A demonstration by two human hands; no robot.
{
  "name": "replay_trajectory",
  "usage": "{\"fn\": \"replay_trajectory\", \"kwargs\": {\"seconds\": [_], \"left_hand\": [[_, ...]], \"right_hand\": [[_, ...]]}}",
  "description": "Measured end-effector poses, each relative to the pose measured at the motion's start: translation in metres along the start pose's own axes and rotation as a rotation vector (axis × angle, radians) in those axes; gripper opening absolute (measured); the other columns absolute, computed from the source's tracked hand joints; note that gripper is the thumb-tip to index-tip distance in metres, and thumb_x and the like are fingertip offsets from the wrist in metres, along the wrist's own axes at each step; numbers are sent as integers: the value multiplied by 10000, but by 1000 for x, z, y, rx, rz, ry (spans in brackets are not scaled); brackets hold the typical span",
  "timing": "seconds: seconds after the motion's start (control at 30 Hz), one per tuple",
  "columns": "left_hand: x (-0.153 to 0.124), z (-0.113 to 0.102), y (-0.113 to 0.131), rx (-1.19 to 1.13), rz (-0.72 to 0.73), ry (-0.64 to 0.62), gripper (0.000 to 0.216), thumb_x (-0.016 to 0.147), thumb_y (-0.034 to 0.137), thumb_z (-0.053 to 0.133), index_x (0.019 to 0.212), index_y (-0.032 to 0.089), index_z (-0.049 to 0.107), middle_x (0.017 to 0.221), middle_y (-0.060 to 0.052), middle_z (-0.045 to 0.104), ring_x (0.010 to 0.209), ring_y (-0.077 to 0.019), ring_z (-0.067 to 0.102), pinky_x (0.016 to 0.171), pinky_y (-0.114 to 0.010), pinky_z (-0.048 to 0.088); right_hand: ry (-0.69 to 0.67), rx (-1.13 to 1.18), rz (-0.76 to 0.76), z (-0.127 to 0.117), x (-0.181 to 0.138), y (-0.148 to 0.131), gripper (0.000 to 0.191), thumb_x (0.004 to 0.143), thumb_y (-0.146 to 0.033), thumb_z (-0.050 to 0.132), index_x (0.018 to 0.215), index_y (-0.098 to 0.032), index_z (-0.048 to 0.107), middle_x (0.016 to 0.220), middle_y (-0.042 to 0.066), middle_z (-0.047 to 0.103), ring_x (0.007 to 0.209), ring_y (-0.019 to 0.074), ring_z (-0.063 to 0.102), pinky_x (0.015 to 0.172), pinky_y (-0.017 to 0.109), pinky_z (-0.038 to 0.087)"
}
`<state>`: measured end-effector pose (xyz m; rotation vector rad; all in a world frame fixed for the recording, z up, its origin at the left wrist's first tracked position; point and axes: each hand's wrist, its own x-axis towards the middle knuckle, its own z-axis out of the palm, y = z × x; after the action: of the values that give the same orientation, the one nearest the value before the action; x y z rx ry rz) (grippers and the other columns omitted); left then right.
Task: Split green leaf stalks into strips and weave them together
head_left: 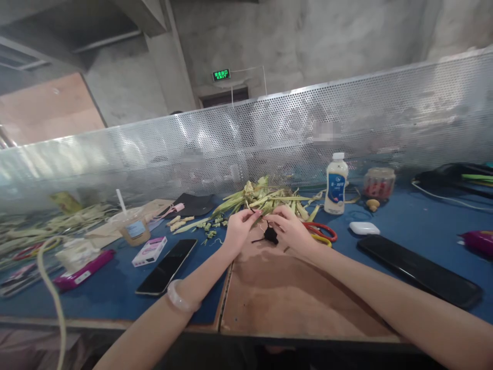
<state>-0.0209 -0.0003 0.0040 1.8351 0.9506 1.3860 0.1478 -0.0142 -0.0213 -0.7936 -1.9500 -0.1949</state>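
Observation:
Near the far end of the brown board (296, 293), my left hand (239, 231) and my right hand (288, 228) face each other, fingertips pinched and slightly apart. A small black piece with thin thread-like ends (271, 234) hangs at my right fingertips. Thin strands show between the hands, too fine to make out clearly. What my left fingers pinch is mostly hidden. A pile of pale green dried leaves or husks (262, 194) lies just beyond both hands. Scissors with red and yellow handles (323, 232) lie by my right wrist, partly covered.
Left of my arms are a black phone (167, 267), a small pink-and-white box (150, 251) and a drink cup (134, 228). A bottle (336, 187), jar (379, 184), white earphone case (364, 228) and long black case (419, 267) stand rightward. A perforated metal screen (246, 139) runs behind.

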Motion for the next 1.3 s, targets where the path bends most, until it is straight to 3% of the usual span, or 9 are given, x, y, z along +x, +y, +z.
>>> {"fn": "replay_trajectory", "kwargs": {"seconds": [0.2, 0.4, 0.57, 0.67, 0.87, 0.97, 1.1, 1.3], "left_hand": [[-1, 2, 3, -204, -111, -62, 329, 657, 403, 629, 818, 118, 667, 763, -48, 662, 712, -175, 602, 666, -307, 512], [-3, 7, 10, -459, -211, -114, 285, 644, 310, 672, 852, 115, 657, 835, -63, 671, 760, -166, 614, 794, -332, 478], [-7, 8, 18, -539, -295, -188, 290, 690, 259, 640, 943, 117, 635, 861, -89, 668, 747, -157, 624, 774, -329, 489], [-10, 8, 20, -339, -217, -185, 281, 713, 292, 612, 947, 138, 640, 857, -73, 672, 733, -169, 630, 731, -330, 504], [-7, 2, 16, 71, 156, 26, 190, 718, 318, 590, 811, 167, 661, 875, -58, 657, 835, -181, 604, 750, -309, 491], [-4, -2, 14, 98, 257, 4, 164, 727, 316, 582, 784, 177, 648, 952, -62, 632, 862, -174, 591, 709, -286, 497], [-4, -1, 17, 14, 275, -9, 147, 739, 295, 570, 787, 173, 636, 976, -68, 629, 756, -148, 602, 602, -256, 495], [-11, 1, 35, 25, 425, 105, 98, 731, 255, 584, 747, 176, 640, 864, -59, 620, 863, -162, 572, 759, -284, 467]], "right_hand": [[-3, -84, -8, -3, -1, -2, 227, 840, -214, 442, 961, -241, 633, 870, 69, 496, 755, 154, 499, 661, 285, 454], [89, 134, 79, -11, 5, -6, 176, 834, -248, 470, 860, -234, 643, 863, 53, 526, 797, 158, 523, 719, 305, 455], [189, 235, 185, -17, 15, -12, 152, 813, -285, 502, 781, -220, 636, 831, 42, 566, 815, 173, 536, 749, 319, 439], [184, 245, 222, -17, 17, -16, 177, 816, -306, 490, 752, -208, 623, 815, 41, 571, 791, 168, 535, 732, 303, 430], [73, 269, 357, -12, 15, -17, 236, 837, -342, 423, 722, -195, 568, 728, 22, 568, 712, 155, 519, 678, 288, 407], [36, 338, 412, -11, 15, -17, 231, 828, -355, 423, 730, -194, 557, 728, 16, 579, 714, 154, 525, 679, 284, 408], [18, 506, 464, -12, 19, -22, 262, 829, -402, 402, 759, -190, 540, 714, 14, 570, 678, 148, 533, 644, 275, 425], [29, 609, 418, -13, 21, -34, 271, 839, -429, 385, 755, -201, 506, 696, -1, 529, 666, 138, 515, 648, 272, 433]]}}
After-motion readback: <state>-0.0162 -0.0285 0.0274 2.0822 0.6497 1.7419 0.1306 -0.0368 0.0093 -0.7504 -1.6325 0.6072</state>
